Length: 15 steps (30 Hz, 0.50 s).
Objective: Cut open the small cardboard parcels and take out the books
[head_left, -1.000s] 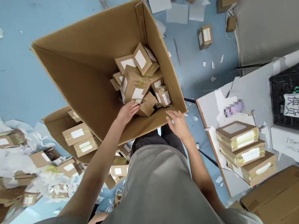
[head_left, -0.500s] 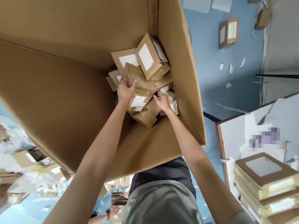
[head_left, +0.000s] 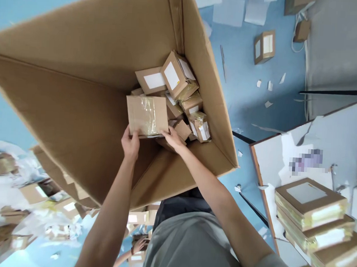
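Inside a large open carton (head_left: 88, 85), my two hands hold a taped brown cardboard box (head_left: 148, 114) by its near edge. My left hand (head_left: 130, 143) grips its lower left corner, thumb on the taped face. At the lower right corner my right hand (head_left: 174, 138) pinches the edge. Beyond and to the right lie several smaller boxes. Among them are a tilted box with white labels (head_left: 175, 75), a flat labelled box (head_left: 151, 80) and a taped box (head_left: 201, 126) against the right wall. The held box hides part of the pile.
Stacked taped boxes (head_left: 309, 200) stand on a table (head_left: 273, 154) at right. A lone box (head_left: 264, 46) and paper scraps lie on the blue floor. Boxes and plastic wrap (head_left: 17, 173) clutter the lower left. Another person's hand (head_left: 139, 245) touches boxes at the bottom.
The large box under my left hand has been lifted and turned, showing its taped face. My right hand has moved left from the pile onto its edge. The view has shifted slightly.
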Available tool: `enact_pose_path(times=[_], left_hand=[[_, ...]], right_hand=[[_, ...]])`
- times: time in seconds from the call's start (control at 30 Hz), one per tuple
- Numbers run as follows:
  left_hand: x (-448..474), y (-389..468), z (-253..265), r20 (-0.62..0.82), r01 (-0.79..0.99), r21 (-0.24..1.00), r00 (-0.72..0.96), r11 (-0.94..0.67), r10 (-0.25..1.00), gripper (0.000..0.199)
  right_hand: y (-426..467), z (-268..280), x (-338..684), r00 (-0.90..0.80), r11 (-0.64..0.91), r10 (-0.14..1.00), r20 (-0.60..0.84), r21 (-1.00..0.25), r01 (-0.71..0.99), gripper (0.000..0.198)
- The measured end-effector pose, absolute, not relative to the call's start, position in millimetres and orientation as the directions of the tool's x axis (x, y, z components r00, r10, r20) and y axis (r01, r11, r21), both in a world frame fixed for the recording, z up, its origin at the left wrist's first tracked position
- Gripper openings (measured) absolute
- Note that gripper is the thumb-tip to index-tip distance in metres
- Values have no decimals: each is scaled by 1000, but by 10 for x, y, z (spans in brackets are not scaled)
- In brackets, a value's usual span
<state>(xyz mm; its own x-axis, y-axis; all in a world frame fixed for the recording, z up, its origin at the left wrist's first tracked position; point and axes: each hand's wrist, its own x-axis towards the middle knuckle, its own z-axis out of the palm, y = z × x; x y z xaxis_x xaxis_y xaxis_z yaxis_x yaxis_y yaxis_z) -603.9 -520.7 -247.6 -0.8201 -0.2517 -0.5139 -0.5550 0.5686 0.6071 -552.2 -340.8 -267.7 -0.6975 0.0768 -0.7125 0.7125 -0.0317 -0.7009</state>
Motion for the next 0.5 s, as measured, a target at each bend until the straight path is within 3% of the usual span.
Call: enact_pose_path(times=[0.13,0.23,0.37,0.5], left_hand=[[-5902,-5439,-1695,-533,-595,684,-803,423,-266,65],[-5762,-5380,-988,-477,-549,744,-836,381,-273,68],[-5401,-5128,-38,-320,-345,862,-938,371,-131,65],[-4957,-4686,700,-108,-105,973,-994,203,2,65]], right_hand=[[-3565,-1791,-5258,-661,-136,81,-746,-666,734,72],[-3551,-1142,-5058,-734,-191,107,-671,-738,647,68],[-3373,-308,-4713,-850,-147,320,-419,-908,393,75],[-3062,542,-4191,-832,123,548,-90,-975,186,81]])
